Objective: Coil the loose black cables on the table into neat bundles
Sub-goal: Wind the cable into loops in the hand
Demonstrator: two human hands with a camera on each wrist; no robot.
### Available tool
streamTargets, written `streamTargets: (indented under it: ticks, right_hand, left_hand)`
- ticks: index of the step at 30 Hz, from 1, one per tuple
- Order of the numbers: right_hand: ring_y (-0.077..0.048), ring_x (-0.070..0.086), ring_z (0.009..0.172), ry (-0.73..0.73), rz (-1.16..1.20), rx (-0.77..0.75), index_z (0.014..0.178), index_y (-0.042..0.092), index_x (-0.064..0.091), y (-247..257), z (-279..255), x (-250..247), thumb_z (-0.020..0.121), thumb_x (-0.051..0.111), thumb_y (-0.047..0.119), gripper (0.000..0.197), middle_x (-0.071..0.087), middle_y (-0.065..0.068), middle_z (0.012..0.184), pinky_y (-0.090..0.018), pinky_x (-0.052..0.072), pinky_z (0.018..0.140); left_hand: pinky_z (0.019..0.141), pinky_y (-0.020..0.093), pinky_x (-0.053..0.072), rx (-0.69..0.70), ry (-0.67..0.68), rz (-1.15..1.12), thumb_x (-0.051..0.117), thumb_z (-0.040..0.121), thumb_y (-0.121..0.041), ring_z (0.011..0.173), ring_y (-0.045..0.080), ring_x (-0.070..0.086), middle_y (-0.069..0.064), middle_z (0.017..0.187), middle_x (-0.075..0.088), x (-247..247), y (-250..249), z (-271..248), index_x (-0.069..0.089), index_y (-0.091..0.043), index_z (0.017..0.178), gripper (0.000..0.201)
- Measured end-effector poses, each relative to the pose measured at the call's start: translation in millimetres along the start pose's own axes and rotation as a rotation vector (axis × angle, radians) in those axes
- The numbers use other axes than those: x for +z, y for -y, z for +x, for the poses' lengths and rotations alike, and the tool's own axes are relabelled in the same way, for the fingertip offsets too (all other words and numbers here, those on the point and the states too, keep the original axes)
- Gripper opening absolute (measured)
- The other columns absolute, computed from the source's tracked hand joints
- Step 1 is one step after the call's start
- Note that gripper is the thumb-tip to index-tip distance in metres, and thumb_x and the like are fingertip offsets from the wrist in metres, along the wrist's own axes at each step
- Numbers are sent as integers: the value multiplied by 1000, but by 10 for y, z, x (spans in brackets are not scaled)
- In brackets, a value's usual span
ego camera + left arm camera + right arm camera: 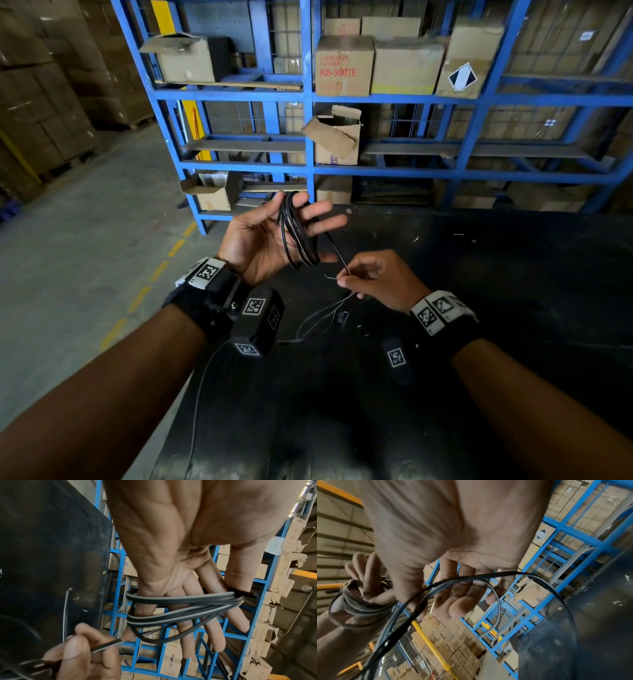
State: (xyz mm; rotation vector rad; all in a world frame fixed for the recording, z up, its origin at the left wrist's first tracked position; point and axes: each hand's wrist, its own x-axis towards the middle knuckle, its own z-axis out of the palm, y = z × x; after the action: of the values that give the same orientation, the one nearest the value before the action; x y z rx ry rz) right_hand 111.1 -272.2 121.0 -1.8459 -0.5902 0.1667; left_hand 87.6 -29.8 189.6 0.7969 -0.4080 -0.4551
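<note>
A black cable coil (298, 236) (180, 601) is looped around the straight, spread fingers of my left hand (260, 236), which is held palm up above the far left of the black table (513, 274). The thumb tip lies against the top of the coil. One loose strand (337, 253) runs from the coil down to my right hand (373, 277), whose thumb and forefinger pinch it. In the left wrist view that hand (82, 649) holds the strand (106, 645). Past the pinch, thin cable ends (322, 315) trail onto the table.
A blue steel rack (310, 137) with cardboard boxes (344, 65) stands right behind the table. Concrete floor with a dashed yellow line (157, 270) lies to the left, past the table's left edge. A thin lead (202, 394) hangs from the left wrist unit.
</note>
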Motion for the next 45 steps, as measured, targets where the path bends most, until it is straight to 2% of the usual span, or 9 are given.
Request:
streamTargets:
  ticks: [7,14,18,22,29,36,40,42,45]
  right_hand:
    - [-12,52,57,-33,-66,11,73,3,74,-194,-134,45,92,75,27,31,55,-24,60,-14,42,61]
    - [-24,67,67,-80,-358,209,70,12,73,-863,-350,-57,90,73,40,35,70,-5,66,-32,52,66]
    - [-14,63,63,-90,-449,398,62,20,67,-1261,-500,-112,91,73,37,34,63,4,60,-27,45,65]
    - [-15,68,60,-24,-509,574,57,22,65,-1443,-550,-93,90,74,37,37,66,5,54,-34,60,75]
    - [-24,71,85,21,-666,783,76,20,69,-1612,-610,53,88,72,41,24,69,-3,83,-28,56,77]
    - [-26,73,108,-62,-507,533,97,21,76,-1377,-486,108,91,59,2,27,79,-6,108,-30,54,98]
    - [-23,75,96,-258,-219,277,86,33,73,-870,-182,94,86,55,10,28,79,-2,99,-44,57,92]
    - [-18,71,104,-274,-18,159,101,30,72,-510,-62,139,78,55,24,30,75,-2,113,-36,55,83]
    - [-17,56,131,-107,176,77,136,14,55,-38,116,319,73,51,10,63,59,-5,143,-31,50,96]
  left_hand:
    - [107,82,28,145,-164,10,31,108,-35,143,44,46,10,140,64,-114,-116,13,72,-16,110,45]
    - [112,77,27,217,-366,114,41,107,-33,137,45,53,9,154,53,-172,-349,-61,74,-16,106,37]
    - [112,78,27,192,-346,141,41,107,-32,137,44,54,9,153,55,-130,-365,-101,74,-16,105,37]
    - [112,77,28,164,-299,195,36,108,-32,138,43,53,10,155,51,-28,-275,-82,77,-18,101,43]
    - [112,77,28,194,-210,171,35,107,-32,142,44,47,9,162,41,98,-342,1,72,-18,108,39]
    - [112,77,29,92,-198,208,38,107,-31,141,43,49,10,158,49,116,-151,-2,74,-18,107,38]
    - [112,76,29,41,-209,201,35,108,-29,139,43,51,10,157,50,115,-15,3,75,-17,108,41]
    - [112,75,31,23,-205,202,37,108,-30,139,43,52,10,156,50,132,39,9,76,-17,106,41]
    - [112,74,32,17,-173,188,42,103,-31,138,44,52,12,156,50,164,103,12,74,-14,108,37]
